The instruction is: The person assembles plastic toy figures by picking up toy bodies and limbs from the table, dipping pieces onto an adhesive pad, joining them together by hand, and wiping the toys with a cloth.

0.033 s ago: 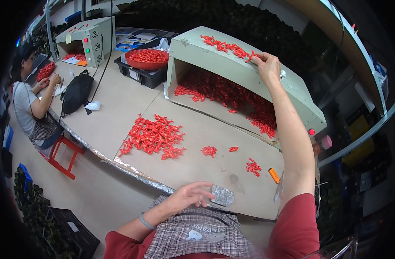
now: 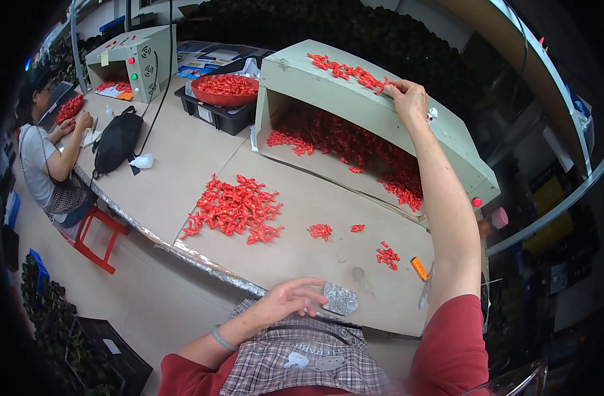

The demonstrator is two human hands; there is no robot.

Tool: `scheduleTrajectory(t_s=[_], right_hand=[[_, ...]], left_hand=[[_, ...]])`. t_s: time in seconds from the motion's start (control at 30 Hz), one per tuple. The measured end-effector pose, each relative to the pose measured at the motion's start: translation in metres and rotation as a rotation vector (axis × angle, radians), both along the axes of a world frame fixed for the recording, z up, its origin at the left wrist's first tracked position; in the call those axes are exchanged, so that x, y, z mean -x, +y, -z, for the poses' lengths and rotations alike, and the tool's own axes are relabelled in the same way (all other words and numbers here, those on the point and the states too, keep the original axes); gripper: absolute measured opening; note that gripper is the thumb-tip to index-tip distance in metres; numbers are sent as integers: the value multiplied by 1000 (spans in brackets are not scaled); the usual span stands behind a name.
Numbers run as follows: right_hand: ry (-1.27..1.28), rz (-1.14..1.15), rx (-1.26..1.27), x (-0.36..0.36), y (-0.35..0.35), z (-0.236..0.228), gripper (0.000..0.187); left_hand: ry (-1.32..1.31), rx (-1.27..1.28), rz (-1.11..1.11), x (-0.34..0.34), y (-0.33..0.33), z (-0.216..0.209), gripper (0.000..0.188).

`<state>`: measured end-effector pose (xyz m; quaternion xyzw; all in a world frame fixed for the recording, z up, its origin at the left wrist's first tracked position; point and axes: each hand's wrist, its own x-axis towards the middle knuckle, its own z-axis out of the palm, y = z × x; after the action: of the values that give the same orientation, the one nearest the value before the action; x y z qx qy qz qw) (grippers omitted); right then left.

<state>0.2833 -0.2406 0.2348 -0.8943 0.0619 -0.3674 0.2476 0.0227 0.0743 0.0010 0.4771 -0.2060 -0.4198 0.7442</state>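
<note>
My right hand [image 2: 409,102] reaches up to the top of the pale green metal box [image 2: 295,69]. Its thumb and fingers pinch a small red plastic piece [image 2: 382,85] at the near end of a row of red pieces [image 2: 341,69] lying there. My left hand [image 2: 294,300] hovers low by the table's front edge, fingers apart and holding nothing. Just beside its fingertips lies a grey speckled pad [image 2: 340,299]. Inside the box's open front is a large heap of red pieces [image 2: 341,138]. A loose pile of red pieces [image 2: 232,208] spreads on the table left of centre.
Smaller red clusters [image 2: 320,231] [image 2: 388,256], an orange lighter [image 2: 419,268] and a thin blade-like tool [image 2: 425,294] lie on the table. A red bowl [image 2: 226,99] of pieces rests on a black crate [image 2: 216,119]. Left, a person [image 2: 41,155] sits on a red stool [image 2: 97,241].
</note>
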Motion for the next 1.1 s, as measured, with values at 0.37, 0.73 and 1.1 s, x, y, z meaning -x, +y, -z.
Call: scheduleTrajectory(t_s=[0.37,0.73,1.1], right_hand=[[-190,-227,160,113,35,6,24],[174,-516,-181,286,84,154,17],[131,-448,-425,342,98,211,6]], left_hand=[[82,117,-86,7,6,-13,58],[184,347,-96,12,-17,-33,87],[-154,60,-82,34,-30,-20,88]])
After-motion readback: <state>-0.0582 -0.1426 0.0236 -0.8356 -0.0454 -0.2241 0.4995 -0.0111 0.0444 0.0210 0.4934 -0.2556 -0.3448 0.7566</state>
